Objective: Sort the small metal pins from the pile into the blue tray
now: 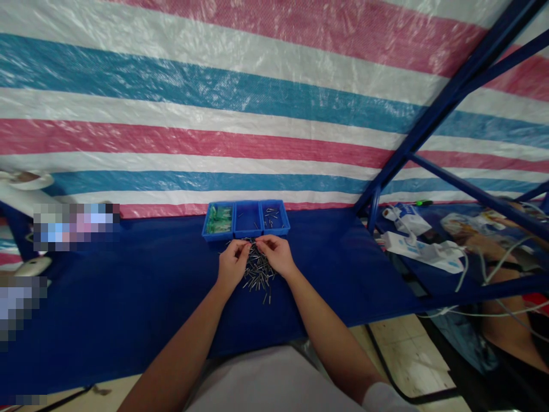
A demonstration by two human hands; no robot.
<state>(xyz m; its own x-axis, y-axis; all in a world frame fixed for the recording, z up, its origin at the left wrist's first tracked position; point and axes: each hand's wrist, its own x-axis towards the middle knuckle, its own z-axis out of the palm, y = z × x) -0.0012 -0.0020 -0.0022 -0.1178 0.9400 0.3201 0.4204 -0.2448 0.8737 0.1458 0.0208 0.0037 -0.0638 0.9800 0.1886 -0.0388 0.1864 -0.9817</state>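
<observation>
My left hand [234, 262] and my right hand [277, 254] meet over a pile of thin metal pins [259, 273] on the blue table. Both have their fingers pinched together, nearly touching each other; whatever lies between the fingertips is too small to make out. Just beyond them stand three joined blue bins. Green pieces in clear plastic fill the left bin [218, 220]. In the middle bin [247, 217] lie a few small pins, and several more are in the right bin [271, 218].
The blue tabletop [150, 286] spreads to both sides. Behind it hangs a striped plastic sheet [257, 86]. On the right are a blue metal frame [412, 143], a white power strip [422, 252] with cables, and another person's arm [506, 297]. Blurred-out items lie at the left.
</observation>
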